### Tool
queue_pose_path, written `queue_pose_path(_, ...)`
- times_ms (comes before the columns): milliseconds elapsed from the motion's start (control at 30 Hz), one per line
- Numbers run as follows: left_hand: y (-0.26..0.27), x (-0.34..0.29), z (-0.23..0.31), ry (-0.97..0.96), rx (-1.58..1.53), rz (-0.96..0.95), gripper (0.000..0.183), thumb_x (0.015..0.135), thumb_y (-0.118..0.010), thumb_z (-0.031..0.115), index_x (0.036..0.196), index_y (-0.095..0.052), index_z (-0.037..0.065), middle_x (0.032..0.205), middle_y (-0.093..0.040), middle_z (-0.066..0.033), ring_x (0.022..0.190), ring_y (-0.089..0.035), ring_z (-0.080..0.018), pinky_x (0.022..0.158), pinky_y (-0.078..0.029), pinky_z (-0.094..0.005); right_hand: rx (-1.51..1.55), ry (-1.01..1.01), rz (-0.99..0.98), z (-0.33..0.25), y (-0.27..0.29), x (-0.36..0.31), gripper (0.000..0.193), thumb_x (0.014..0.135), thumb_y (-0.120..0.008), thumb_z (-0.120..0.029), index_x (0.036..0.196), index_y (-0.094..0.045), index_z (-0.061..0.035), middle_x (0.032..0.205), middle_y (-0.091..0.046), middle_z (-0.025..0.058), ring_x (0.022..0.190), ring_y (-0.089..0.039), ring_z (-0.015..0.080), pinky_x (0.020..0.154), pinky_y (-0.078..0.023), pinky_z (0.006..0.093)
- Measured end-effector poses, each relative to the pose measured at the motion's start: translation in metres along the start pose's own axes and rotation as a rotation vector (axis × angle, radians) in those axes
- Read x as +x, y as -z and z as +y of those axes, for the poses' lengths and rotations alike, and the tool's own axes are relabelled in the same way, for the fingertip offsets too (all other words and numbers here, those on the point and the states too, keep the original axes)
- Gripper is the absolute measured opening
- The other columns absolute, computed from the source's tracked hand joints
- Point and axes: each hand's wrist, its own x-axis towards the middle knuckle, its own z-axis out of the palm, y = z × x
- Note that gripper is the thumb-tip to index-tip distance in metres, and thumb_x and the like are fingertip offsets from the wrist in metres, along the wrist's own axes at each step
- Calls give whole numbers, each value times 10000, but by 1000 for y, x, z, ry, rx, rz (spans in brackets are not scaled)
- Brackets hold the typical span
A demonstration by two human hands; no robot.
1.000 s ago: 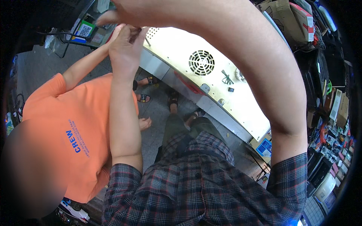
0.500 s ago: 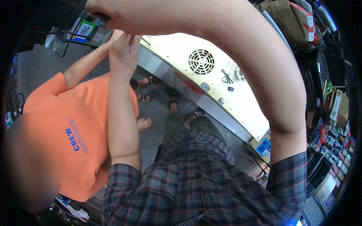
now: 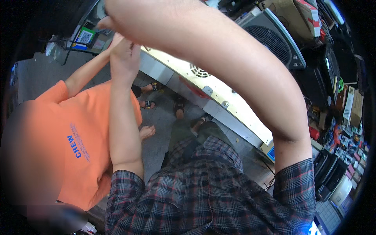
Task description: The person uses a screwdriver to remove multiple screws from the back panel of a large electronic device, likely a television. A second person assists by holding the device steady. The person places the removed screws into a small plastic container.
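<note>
Our left grip [image 3: 124, 58] and right grip [image 3: 129, 15] meet at the far-left edge of one cream panel [image 3: 219, 88]; we cannot tell their closure. A co-worker's arm [image 3: 88, 70] crowds left. One fan [image 3: 274, 39] sits far right.

Right forearm [image 3: 235, 66] hides most of the pale metal panel [image 3: 219, 92] and the right hand's [image 3: 129, 13] fingertips run off the top edge; left hand [image 3: 124, 58] grip unreadable where both hands meet; small items on shelves [image 3: 344, 145] at right too tiny to tell.
</note>
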Motion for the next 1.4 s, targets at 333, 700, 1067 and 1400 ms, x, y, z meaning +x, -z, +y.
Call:
queue_pose_path(333,-73,30,165,-266,-403,-346,318,974,-719,179,1268,-693,60,1078,-751,-143,931,-746,-285,828,-594,-365,335,-356,539,43,72,-197,464,1050,-586,-275,1426,-462,-34,1174,-711,194,901,-750,247,714,-634,289)
queue_pose_path(700,-190,-43,190,-279,-120,-808,1015,814,-871,290,1624,-271,168,1574,-434,-170,1523,-330,-366,1234,-344,-505,474,-762,629,12,47,-380,516,982,-700,-113,1401,-416,-14,1250,-647,213,1107,-691,268,900,-601,350)
queue_pose_path(1067,-216,-59,190,-202,-152,-687,931,838,-832,196,1603,-309,107,1469,-501,-213,1419,-443,-405,1179,-387,-505,353,-716,553,24,38,-369,504,910,-775,-79,1343,-527,-14,1199,-688,156,1027,-717,235,860,-589,329)
queue_pose_path(1400,-192,-66,202,21,-323,-512,624,949,-725,177,1491,-454,27,1314,-603,-180,1192,-586,-282,974,-504,-389,331,-645,488,19,76,-364,509,995,-661,-199,1418,-431,-36,1243,-664,234,1136,-692,326,947,-600,411)
